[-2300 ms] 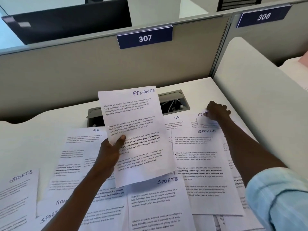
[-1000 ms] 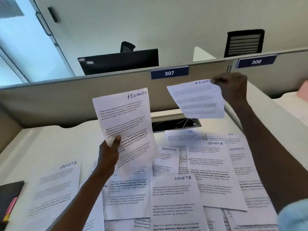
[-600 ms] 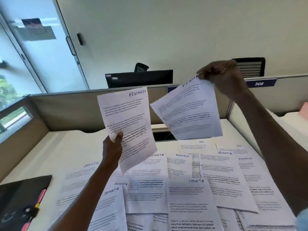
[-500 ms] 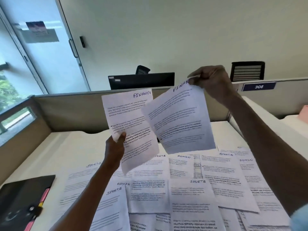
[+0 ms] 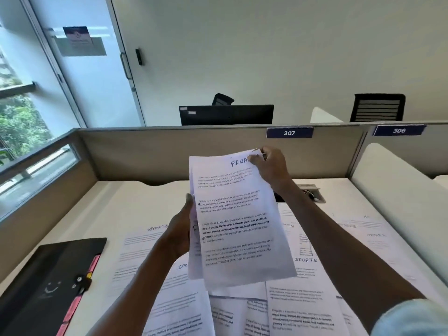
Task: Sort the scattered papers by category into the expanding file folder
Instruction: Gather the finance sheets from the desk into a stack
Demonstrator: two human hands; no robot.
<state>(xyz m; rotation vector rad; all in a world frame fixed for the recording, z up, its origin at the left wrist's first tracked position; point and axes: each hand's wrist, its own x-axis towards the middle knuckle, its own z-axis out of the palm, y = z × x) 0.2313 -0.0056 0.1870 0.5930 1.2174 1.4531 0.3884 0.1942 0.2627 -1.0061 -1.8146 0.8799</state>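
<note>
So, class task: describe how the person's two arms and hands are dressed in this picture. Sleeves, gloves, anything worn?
Both hands are bare, with no gloves; no rings or watch show. The left hand and its forearm are uncovered right to the bottom edge of the frame. The right hand and forearm are bare too, but a light blue sleeve covers the right upper arm at the lower right corner.

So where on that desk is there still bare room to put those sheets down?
Bare white desk lies between the grey partition, the black expanding folder and the scattered printed papers. Centre and right are crowded with overlapping papers.
</note>
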